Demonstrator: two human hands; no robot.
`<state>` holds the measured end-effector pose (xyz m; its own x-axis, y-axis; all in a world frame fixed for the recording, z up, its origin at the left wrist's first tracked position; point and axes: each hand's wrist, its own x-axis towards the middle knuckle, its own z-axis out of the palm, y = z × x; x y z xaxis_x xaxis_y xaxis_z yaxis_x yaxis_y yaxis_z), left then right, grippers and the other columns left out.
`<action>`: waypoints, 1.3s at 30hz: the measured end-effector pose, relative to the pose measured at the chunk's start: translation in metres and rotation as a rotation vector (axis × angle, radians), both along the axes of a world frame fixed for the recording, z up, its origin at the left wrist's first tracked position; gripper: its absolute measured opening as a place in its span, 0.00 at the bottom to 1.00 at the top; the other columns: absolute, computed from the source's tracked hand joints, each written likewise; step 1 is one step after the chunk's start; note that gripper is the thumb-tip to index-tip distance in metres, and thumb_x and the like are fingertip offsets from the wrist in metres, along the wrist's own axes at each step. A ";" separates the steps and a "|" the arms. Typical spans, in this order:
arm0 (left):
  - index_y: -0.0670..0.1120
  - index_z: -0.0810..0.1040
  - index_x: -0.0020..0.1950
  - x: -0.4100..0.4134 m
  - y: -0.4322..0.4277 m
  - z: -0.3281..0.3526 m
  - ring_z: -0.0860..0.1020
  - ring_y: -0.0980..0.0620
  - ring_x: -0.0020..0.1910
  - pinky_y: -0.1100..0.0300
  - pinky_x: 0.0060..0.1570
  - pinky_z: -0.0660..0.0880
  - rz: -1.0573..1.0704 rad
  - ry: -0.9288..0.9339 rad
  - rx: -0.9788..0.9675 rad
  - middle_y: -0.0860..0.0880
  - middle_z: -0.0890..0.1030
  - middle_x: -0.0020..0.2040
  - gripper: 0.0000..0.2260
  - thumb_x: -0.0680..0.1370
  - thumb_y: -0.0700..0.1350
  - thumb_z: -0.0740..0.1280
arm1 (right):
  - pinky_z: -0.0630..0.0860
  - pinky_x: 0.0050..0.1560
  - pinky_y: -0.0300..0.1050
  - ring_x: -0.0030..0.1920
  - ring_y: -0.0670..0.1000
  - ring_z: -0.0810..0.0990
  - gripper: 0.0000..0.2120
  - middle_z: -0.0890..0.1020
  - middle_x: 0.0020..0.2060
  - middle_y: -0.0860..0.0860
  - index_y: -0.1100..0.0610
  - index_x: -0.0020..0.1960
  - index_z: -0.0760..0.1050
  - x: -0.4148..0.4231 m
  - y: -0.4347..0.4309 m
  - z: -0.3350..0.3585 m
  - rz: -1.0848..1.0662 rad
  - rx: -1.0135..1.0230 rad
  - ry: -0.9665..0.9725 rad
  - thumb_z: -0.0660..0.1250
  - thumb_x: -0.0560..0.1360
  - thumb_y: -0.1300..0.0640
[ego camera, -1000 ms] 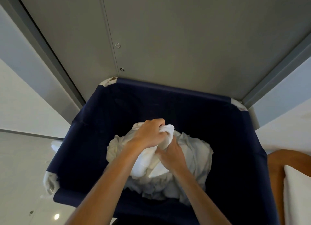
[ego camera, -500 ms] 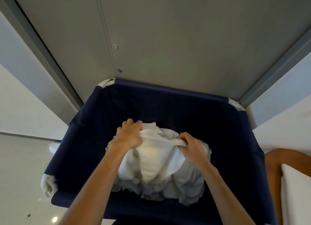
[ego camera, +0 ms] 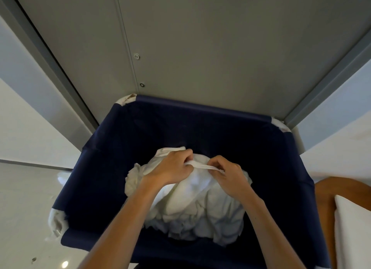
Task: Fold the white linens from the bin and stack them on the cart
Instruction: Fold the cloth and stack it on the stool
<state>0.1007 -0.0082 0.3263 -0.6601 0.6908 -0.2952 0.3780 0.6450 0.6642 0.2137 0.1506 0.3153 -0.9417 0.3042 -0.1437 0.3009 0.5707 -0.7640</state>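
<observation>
- Head view, looking down into a deep navy-blue fabric bin (ego camera: pixel 112 168), with pale corner pieces showing at its rim.
- Inside the bin, heaped toward the near side: crumpled white linens (ego camera: pixel 200 212), wrinkled and unfolded, resting on the bottom.
- At the top of the heap, left hand (ego camera: pixel 170 169) and right hand (ego camera: pixel 230 175) close together, bare forearms reaching in over the near edge.
- Between the two hands, a narrow rolled edge of white cloth (ego camera: pixel 200 165), pulled into a short taut strip just above the heap.
- Curled and clamped on one end of that edge: left fingers (ego camera: pixel 184 155). Curled and pinching the other end: right fingers (ego camera: pixel 215 162).
- Below the strip, the rest of that cloth draped down onto the heap, within the bin walls.
- Behind the bin, a flat grey metal panel (ego camera: pixel 220 47) with a vertical seam and two small round fasteners.
- At the left, glossy pale floor (ego camera: pixel 24 208).
- At the lower right, outside the bin, an orange-brown wooden surface (ego camera: pixel 325 200) bearing smooth white folded fabric (ego camera: pixel 353 232); possibly the cart, though too little in frame to tell.
</observation>
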 end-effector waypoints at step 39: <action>0.53 0.79 0.61 0.013 0.002 -0.006 0.75 0.59 0.49 0.70 0.50 0.70 -0.025 -0.073 0.190 0.53 0.79 0.51 0.11 0.81 0.50 0.62 | 0.74 0.39 0.33 0.40 0.43 0.76 0.06 0.78 0.38 0.44 0.49 0.45 0.75 -0.009 -0.003 0.010 -0.076 -0.045 0.125 0.72 0.73 0.56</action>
<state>0.1133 -0.0060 0.3202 -0.6234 0.7547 -0.2045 0.3387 0.4964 0.7993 0.2043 0.1476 0.3253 -0.9277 0.3708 -0.0424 0.2431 0.5139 -0.8227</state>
